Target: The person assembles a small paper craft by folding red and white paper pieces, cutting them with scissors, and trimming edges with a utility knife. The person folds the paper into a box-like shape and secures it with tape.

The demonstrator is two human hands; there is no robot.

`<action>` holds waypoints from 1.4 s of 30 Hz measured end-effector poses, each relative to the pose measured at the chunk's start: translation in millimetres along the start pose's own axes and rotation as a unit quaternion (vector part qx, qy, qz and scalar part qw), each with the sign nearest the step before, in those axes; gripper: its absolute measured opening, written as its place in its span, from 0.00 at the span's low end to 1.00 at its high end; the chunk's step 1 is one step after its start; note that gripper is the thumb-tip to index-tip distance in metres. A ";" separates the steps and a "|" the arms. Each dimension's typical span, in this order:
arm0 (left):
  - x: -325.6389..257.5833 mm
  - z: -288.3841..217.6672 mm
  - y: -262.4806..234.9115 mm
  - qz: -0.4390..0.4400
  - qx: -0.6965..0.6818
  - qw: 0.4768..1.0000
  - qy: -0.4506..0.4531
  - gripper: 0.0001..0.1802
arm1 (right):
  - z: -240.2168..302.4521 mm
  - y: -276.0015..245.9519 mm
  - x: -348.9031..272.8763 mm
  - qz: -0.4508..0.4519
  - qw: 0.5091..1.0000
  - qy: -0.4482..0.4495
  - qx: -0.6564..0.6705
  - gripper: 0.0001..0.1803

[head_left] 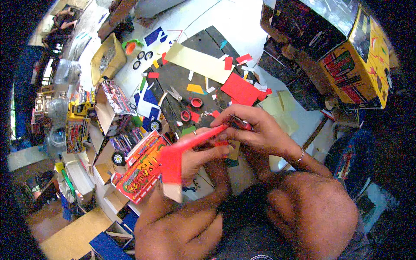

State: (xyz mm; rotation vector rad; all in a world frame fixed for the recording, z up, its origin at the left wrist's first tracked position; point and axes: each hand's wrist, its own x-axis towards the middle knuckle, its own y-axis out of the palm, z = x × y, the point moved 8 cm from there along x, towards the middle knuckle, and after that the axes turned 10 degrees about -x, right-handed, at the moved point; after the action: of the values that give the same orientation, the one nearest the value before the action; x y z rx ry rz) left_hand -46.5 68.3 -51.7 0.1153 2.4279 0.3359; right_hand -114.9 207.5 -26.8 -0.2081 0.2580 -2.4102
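My left hand (pixel 200 155) is closed on a bright red strip (pixel 171 164), which runs slanting up to my right hand and bends down at its left end. A bare, wood-coloured end (pixel 172 192) shows below the bend. My right hand (pixel 258 125) pinches the strip's far end. A small dark and red tool (pixel 242 123), its kind unclear, lies in the same fingers. Just beyond my hands, red-handled scissors (pixel 196 102) lie on the dark board (pixel 182 78), among red, white and yellow paper scraps.
A pale yellow sheet (pixel 197 62) and a red sheet (pixel 240 89) lie across the board. Small black wheels (pixel 137 65) and a yellow tub (pixel 108 58) stand beyond. Printed toy-truck panels (pixel 138 171) are at left; a large yellow and black model truck (pixel 346 52) stands at right.
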 end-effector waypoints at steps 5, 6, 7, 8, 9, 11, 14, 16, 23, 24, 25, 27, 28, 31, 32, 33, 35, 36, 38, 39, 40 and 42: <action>-8.7 6.9 10.4 0.092 -0.024 0.994 -0.057 0.19 | -5.2 6.4 -6.1 0.059 0.998 -0.008 0.006 0.11; -7.2 14.7 9.5 0.078 -0.024 0.993 -0.084 0.18 | -4.1 8.1 -7.9 0.075 0.997 -0.016 -0.004 0.11; -4.9 14.1 8.6 0.082 -0.020 0.994 -0.072 0.17 | -6.8 10.8 -9.0 0.091 0.996 -0.001 -0.013 0.17; -2.9 19.3 5.6 0.071 0.006 0.993 -0.089 0.16 | -8.6 9.8 -10.3 0.092 0.996 0.010 0.014 0.20; 0.5 15.8 1.7 0.069 0.032 0.995 -0.064 0.15 | -13.2 7.4 -12.6 0.091 0.994 0.042 0.043 0.23; 4.4 16.5 -9.1 0.023 0.009 0.998 -0.056 0.18 | -24.3 -8.5 -17.0 0.057 0.994 0.091 0.035 0.33; 9.5 7.6 -24.8 -0.045 0.000 0.999 0.016 0.22 | -36.9 -50.3 -14.7 -0.085 0.970 0.090 -0.209 0.29; 9.7 -0.2 -35.3 -0.104 0.015 0.991 0.083 0.24 | -43.5 -63.6 -15.4 -0.111 0.942 0.084 -0.305 0.28; 30.1 -17.5 -41.8 -0.114 0.066 0.971 0.198 0.26 | -65.6 -57.4 -16.8 -0.020 0.902 0.098 -0.420 0.29; 31.9 -19.7 -43.2 -0.125 0.067 0.967 0.210 0.25 | -66.5 -57.7 -16.9 -0.019 0.898 0.101 -0.427 0.30; 36.1 -13.5 -47.1 -0.134 0.044 0.977 0.161 0.24 | -65.9 -58.8 -17.9 -0.021 0.902 0.099 -0.421 0.29; 40.5 -14.9 -49.0 -0.136 -0.005 0.977 0.165 0.23 | -64.2 -62.8 -20.4 -0.029 0.908 0.101 -0.405 0.30; 42.3 -13.1 -51.8 -0.153 -0.018 0.977 0.149 0.23 | -58.4 -67.1 -21.5 -0.062 0.911 0.084 -0.399 0.29; 50.2 -17.0 -48.3 -0.128 -0.007 0.980 0.150 0.22 | -43.5 -83.1 -25.3 -0.174 0.903 0.058 -0.388 0.25; 52.6 -16.9 -47.1 -0.126 -0.004 0.982 0.144 0.22 | -39.4 -88.8 -26.8 -0.214 0.892 0.059 -0.393 0.22; 54.0 -21.0 -43.2 -0.110 0.003 0.980 0.165 0.20 | -36.2 -95.0 -29.8 -0.259 0.878 0.070 -0.396 0.19; 54.0 -36.5 -38.3 -0.136 0.166 0.949 0.232 0.18 | -58.7 -101.8 -42.5 -0.311 0.900 0.217 -0.215 0.17; 56.1 -36.8 -38.3 -0.144 0.169 0.950 0.221 0.16 | -71.0 -98.2 -52.2 -0.336 0.889 0.289 -0.117 0.16; 54.3 -44.8 -34.4 -0.171 0.145 0.934 0.278 0.19 | -81.3 -79.6 -51.9 -0.286 0.905 0.314 -0.001 0.17; 57.0 -41.7 -36.3 -0.178 0.125 0.944 0.246 0.18 | -85.2 -69.1 -50.0 -0.236 0.916 0.324 0.012 0.18; 58.4 -40.9 -34.5 -0.173 0.099 0.950 0.242 0.17 | -90.9 -57.4 -50.0 -0.201 0.918 0.340 0.028 0.19; 61.4 -41.7 -30.1 -0.173 0.097 0.947 0.254 0.16 | -97.1 -37.9 -49.5 -0.164 0.924 0.338 0.076 0.21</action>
State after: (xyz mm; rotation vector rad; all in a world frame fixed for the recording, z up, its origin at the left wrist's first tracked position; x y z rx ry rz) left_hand -120.3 40.9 -66.8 -0.3513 2.9182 -0.0459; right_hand -123.0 280.7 -115.6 0.7229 0.3627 -2.7431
